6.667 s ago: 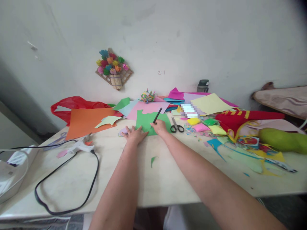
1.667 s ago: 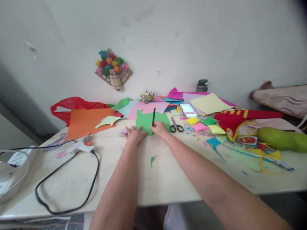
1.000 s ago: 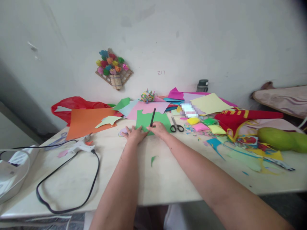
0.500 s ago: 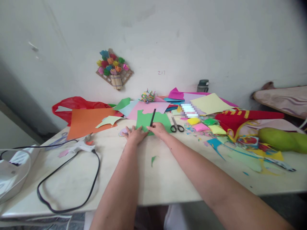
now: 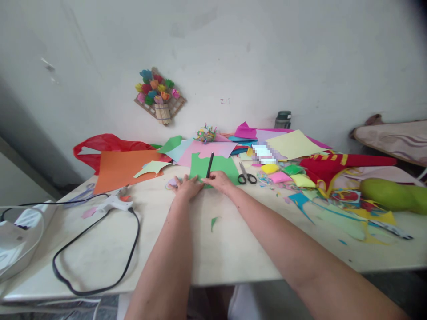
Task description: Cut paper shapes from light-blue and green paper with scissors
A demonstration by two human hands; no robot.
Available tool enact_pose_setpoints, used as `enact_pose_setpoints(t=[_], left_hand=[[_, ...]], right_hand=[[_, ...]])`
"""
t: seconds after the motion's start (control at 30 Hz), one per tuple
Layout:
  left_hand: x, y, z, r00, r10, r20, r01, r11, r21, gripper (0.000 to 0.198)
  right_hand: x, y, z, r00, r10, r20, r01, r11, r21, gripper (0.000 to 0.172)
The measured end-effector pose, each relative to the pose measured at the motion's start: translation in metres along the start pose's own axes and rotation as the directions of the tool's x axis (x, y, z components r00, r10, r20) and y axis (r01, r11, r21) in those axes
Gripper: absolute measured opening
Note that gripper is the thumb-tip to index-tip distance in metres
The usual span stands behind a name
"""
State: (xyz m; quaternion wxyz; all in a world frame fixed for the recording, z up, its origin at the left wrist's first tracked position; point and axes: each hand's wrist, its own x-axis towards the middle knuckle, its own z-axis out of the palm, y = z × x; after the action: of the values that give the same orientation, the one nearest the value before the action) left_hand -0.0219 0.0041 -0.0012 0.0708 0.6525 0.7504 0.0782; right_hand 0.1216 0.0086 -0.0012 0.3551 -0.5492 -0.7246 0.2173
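Observation:
A green sheet of paper (image 5: 225,168) with an uneven cut top edge lies flat on the table. My left hand (image 5: 187,187) presses on its lower left corner, fingers spread, beside a small lilac paper piece (image 5: 172,182). A black pen (image 5: 210,165) stands nearly upright in my right hand (image 5: 218,181), which rests on the sheet's lower edge. The pen's tip is hidden by the fingers. Just right of the sheet lie black-handled scissors (image 5: 246,177). A small green scrap (image 5: 214,222) sits nearer to me.
A white glue gun (image 5: 115,202) with a looping black cord (image 5: 135,249) is at left, near a power strip (image 5: 31,218). Orange paper (image 5: 116,166) lies behind it. Clay packets (image 5: 279,178), paper scraps and a green fruit (image 5: 383,193) are on the right.
My right hand and the pen have shifted slightly left along the green paper. The left hand stays pressed on the sheet.

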Motion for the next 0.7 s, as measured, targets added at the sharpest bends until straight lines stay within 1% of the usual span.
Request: enact_pose_setpoints(t=[0.13,0.47,0.7], left_hand=[[-0.0008,0.0015,-0.0012,1.0,-0.008,0.026,0.008,1.0,-0.001,0.066],[0.0013,0.001,0.0014,0.999,-0.022,0.026,0.022,1.0,0.001,0.064],[-0.0013,0.002,-0.0014,0.999,-0.018,0.048,0.019,1.0,-0.002,0.065]], right_hand=[[-0.0001,-0.0008,0.0005,1.0,-0.004,-0.004,0.004,1.0,-0.014,0.032],[0.0015,0.0025,0.0035,0.999,-0.032,-0.021,0.031,0.999,-0.029,0.03],[0.0017,0.0031,0.0029,1.0,-0.028,0.012,0.029,0.998,-0.05,0.025]])
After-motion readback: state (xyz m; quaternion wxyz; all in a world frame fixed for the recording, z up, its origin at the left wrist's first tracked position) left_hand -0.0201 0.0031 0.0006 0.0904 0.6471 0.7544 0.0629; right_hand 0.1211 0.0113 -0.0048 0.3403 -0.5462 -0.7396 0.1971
